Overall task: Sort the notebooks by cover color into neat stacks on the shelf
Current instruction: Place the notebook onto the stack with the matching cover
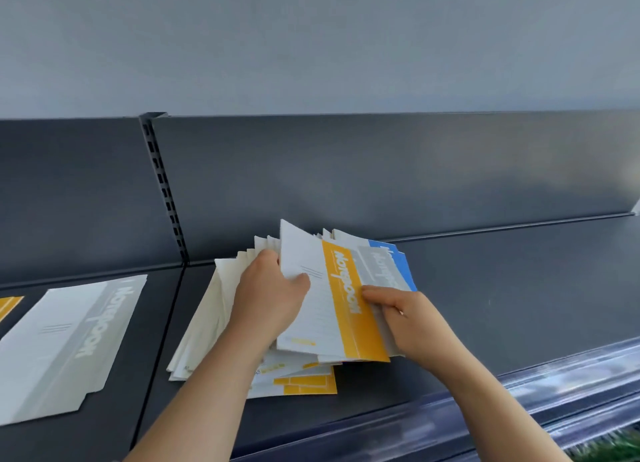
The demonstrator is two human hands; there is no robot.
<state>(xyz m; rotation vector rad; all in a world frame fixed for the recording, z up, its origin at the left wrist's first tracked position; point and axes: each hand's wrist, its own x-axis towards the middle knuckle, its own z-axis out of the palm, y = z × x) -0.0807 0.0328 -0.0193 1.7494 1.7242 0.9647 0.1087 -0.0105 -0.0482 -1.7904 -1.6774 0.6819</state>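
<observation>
Left hand [268, 297] and right hand [403, 318], fingers clamped on the yellow-banded white notebook [332, 309] atop a fanned pile, grey-banded stack [65, 344] lying toward the dark metal shelf's [502, 288] left end.

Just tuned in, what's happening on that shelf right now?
A person is sorting through a mixed pile of notebooks on the dark shelf. The left hand lifts up a yellow-striped notebook, thumb on its cover, while the right hand fingers the grey-striped and blue-striped ones beneath. A separate stack topped by a grey-striped cover already lies to the left, with a yellow cover at the frame's edge. Most of the pile is still unsorted.
</observation>
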